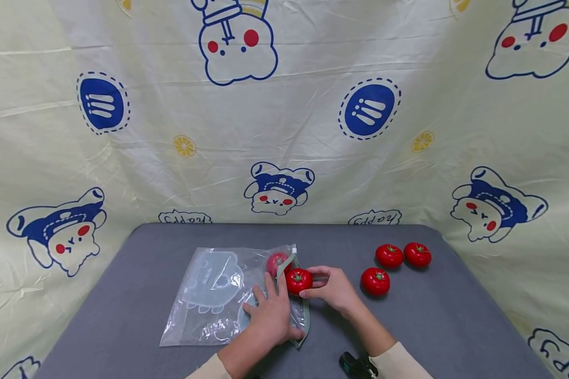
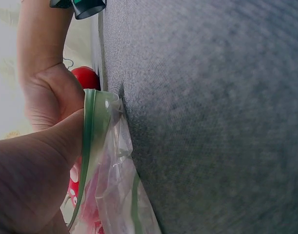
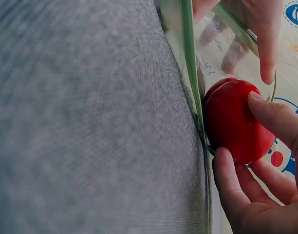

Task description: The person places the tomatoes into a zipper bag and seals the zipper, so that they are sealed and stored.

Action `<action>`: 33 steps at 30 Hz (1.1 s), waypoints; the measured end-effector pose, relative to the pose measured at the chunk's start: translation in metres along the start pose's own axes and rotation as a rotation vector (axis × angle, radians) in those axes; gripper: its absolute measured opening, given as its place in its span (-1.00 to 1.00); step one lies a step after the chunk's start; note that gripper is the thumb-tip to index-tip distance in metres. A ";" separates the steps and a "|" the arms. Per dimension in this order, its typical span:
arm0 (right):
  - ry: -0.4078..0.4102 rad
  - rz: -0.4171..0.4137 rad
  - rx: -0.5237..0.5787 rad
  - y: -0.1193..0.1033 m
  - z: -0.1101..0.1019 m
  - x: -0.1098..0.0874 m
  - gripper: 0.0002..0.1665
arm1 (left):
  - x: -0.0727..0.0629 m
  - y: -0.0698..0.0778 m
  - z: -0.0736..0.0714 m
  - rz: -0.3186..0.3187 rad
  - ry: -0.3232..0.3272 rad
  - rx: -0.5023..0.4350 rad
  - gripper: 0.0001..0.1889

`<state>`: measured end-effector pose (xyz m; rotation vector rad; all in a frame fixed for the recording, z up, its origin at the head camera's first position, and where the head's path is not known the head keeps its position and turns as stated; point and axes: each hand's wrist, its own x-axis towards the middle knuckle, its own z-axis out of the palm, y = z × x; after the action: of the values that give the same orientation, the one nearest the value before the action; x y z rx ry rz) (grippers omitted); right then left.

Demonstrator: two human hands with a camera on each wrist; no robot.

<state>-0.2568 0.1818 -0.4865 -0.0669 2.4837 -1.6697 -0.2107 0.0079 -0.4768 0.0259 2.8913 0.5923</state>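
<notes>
A clear zip bag [image 1: 185,326] with a pale printed figure lies flat, its green-edged mouth [image 2: 87,126] facing right and spread apart. Inside, near the mouth, is one red tomato [image 1: 275,261]. My left hand [image 1: 271,315] rests over the mouth with spread, mostly straight fingers, the thumb at the near end of the rim. Between the thumb and fingers of my right hand [image 1: 335,288] is another tomato [image 3: 236,122], gripped right at the bag's mouth. Part of the held tomato's far side is hidden in the right wrist view.
Three more tomatoes stand to the right: one nearer [image 1: 375,281] and two behind, left [image 1: 389,256] and right [image 1: 417,255]. The grey table [image 1: 137,295] ends at a printed curtain [image 1: 303,131]. A black device [image 1: 355,366] is at the right wrist.
</notes>
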 end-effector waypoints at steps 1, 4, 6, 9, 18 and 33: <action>0.004 0.003 -0.001 0.000 0.000 0.000 -0.32 | 0.000 0.000 0.000 -0.002 -0.001 0.000 0.40; 0.021 0.013 -0.011 -0.002 0.002 0.001 -0.34 | 0.000 0.000 0.000 -0.006 -0.002 0.000 0.40; 0.031 0.013 -0.020 -0.003 0.003 0.002 -0.34 | 0.000 0.001 0.000 -0.007 -0.001 0.000 0.41; 0.044 0.000 -0.031 -0.003 0.005 0.003 -0.34 | 0.000 0.001 0.000 -0.009 -0.005 -0.005 0.42; 0.061 -0.011 -0.063 -0.005 0.011 0.008 -0.32 | 0.001 0.002 -0.001 0.010 -0.023 -0.016 0.40; 0.103 -0.031 -0.045 -0.006 0.019 0.014 -0.40 | 0.003 0.000 0.000 0.029 -0.026 -0.013 0.41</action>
<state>-0.2684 0.1601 -0.4894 -0.0247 2.6085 -1.6696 -0.2139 0.0083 -0.4773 0.0728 2.8668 0.6115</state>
